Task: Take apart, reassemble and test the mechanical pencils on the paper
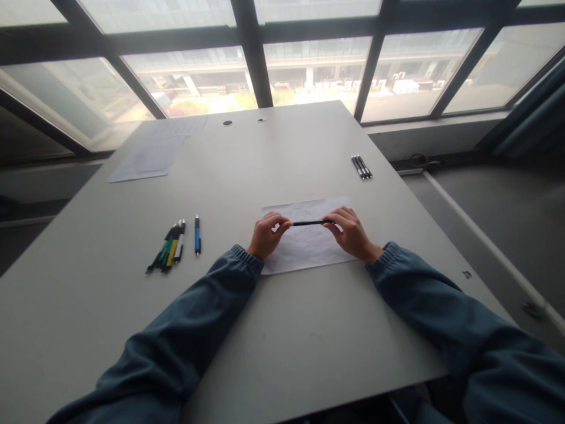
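Observation:
Between my two hands a slim black pen is held level, just above a sheet of white paper. My left hand pinches its left end between thumb and fingers. At the right end, the thumb and fingers of my right hand are closed on the same pen. Faint marks show on the paper beneath; part of the sheet is covered by my hands. Left of my left hand lies a blue and black pen, and beside it a loose bunch of several pens in green, yellow, white and black.
A white table stands against large windows. Near its right edge lies a row of black-and-white pens. Sheets of paper rest at the far left. Two round holes sit near the back edge. A small dark piece lies at the right edge.

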`<action>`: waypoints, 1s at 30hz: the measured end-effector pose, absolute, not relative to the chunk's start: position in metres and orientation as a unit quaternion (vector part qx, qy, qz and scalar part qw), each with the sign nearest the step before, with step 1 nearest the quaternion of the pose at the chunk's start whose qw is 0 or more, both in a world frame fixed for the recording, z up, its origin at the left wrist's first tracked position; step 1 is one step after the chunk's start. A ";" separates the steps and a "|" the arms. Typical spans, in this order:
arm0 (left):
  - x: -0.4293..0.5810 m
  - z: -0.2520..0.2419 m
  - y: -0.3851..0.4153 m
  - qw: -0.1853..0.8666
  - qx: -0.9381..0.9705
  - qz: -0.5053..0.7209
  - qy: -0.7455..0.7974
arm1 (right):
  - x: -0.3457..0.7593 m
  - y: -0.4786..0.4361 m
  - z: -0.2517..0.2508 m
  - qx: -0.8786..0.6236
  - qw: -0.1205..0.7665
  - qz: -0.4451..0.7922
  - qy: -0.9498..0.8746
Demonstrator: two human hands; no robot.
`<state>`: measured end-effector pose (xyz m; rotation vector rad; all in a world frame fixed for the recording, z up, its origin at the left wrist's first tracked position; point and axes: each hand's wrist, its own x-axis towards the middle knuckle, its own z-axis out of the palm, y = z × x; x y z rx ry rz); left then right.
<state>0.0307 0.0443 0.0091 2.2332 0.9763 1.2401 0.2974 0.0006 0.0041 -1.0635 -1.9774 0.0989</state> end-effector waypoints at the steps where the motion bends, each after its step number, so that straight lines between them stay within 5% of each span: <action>1: 0.031 0.009 0.044 0.206 0.799 0.442 0.352 | 0.297 0.001 0.004 -0.427 0.433 0.039 -0.793; 30: 0.033 0.012 0.043 0.138 0.826 0.449 0.311 | 0.296 0.001 0.007 -0.450 0.447 0.066 -0.770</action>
